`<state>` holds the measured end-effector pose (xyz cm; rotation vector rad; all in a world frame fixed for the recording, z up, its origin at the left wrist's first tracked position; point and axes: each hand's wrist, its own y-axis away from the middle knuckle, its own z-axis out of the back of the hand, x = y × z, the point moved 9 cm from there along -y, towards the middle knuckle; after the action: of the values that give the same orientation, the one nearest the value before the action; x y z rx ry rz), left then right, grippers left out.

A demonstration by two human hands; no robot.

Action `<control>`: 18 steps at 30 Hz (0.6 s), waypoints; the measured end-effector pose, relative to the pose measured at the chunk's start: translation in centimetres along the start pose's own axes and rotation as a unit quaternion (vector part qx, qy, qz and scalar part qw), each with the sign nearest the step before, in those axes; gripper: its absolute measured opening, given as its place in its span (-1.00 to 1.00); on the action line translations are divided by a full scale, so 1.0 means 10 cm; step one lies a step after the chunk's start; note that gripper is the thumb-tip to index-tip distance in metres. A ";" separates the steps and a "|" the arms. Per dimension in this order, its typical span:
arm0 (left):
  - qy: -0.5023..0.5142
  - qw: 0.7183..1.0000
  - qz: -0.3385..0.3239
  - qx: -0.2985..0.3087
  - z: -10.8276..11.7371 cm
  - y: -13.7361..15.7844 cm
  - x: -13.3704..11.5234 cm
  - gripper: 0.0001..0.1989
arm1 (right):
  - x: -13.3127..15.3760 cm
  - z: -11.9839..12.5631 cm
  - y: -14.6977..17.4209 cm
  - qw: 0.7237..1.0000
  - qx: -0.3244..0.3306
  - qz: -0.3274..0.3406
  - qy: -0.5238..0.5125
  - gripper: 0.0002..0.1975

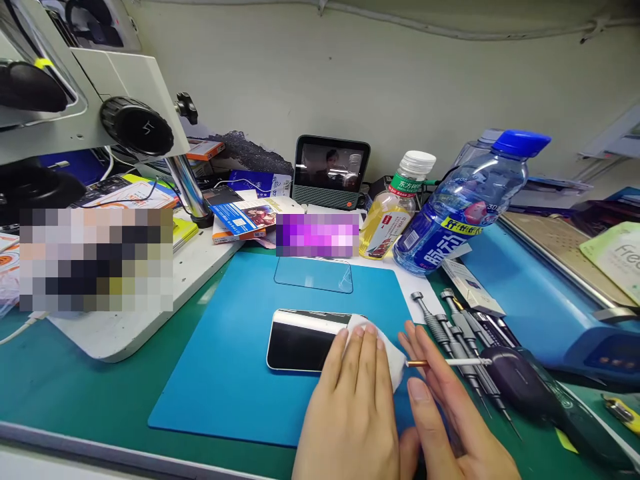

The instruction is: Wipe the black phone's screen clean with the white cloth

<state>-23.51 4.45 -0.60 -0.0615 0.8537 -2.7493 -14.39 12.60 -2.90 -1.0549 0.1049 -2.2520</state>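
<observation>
My left hand [355, 400] lies flat over a white wipe [397, 360], its fingers together, pressing it on the right end of a phone [300, 340]. The phone rests on a blue mat [225, 373], with a glossy dark face upward and a bright reflection along its upper part. Just to the right, my right hand [445, 407] has a cigarette [450, 363] between its fingers, brown filter toward the wipe. Its thumb is apart from the fingers. Beyond the phone lies a clear glass sheet with a dark outline [313, 275], like a screen protector.
Several screwdrivers [457, 333] and a dark handled tool [530, 387] lie right of my hands. A yellow drink bottle [387, 213] and a blue-capped bottle [450, 213] stand behind. A microscope stand [130, 327] occupies the left; a small screen [330, 167] stands at the back.
</observation>
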 end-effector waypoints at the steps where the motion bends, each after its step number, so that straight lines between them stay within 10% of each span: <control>1: 0.003 1.000 0.006 0.007 -0.01 -0.05 0.02 -0.40 | 0.00 0.00 0.00 1.000 -0.003 -0.002 0.002 -0.50; 11: -0.018 0.999 -0.037 0.005 0.06 0.25 0.04 -0.28 | -0.01 -0.01 0.02 1.000 0.000 -0.001 0.021 -0.48; 18: 0.003 0.998 -0.025 0.051 0.04 -0.06 0.23 -0.29 | 0.00 0.01 0.00 0.999 -0.015 -0.006 0.037 -0.50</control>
<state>-25.82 4.12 0.01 -0.0561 0.7211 -2.8356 -14.33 12.58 -2.88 -0.9902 0.1653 -2.3076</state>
